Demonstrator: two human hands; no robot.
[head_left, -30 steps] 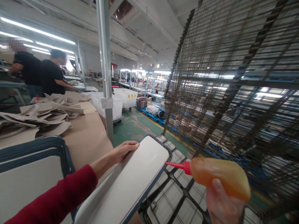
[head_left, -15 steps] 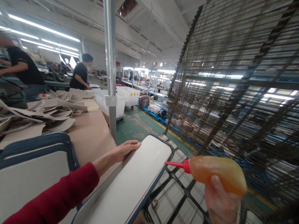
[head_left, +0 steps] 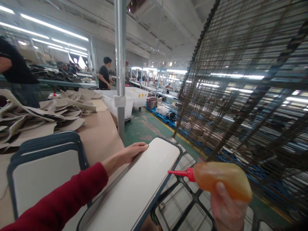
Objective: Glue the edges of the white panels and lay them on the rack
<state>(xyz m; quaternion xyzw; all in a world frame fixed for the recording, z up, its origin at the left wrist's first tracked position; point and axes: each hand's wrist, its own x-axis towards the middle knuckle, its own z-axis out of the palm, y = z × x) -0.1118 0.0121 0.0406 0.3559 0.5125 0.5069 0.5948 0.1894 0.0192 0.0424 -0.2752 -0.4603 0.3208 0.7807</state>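
Note:
My left hand, in a red sleeve, grips the left edge of a white panel with a dark blue rim, thumb on top, holding it tilted over the table's corner. My right hand is wrapped round an orange squeeze bottle whose red nozzle touches the panel's right edge. A stack of similar blue-rimmed white panels lies on the table to the left.
Beige cut pieces are heaped on the table's far side. A tall wire rack fills the right; a wire grid shelf sits below the panel. A steel post stands ahead. Two people in black work at the left and beyond.
The view has swung slightly left. The bottle's nozzle has slid a little nearer along the panel's right edge. My left hand keeps its hold.

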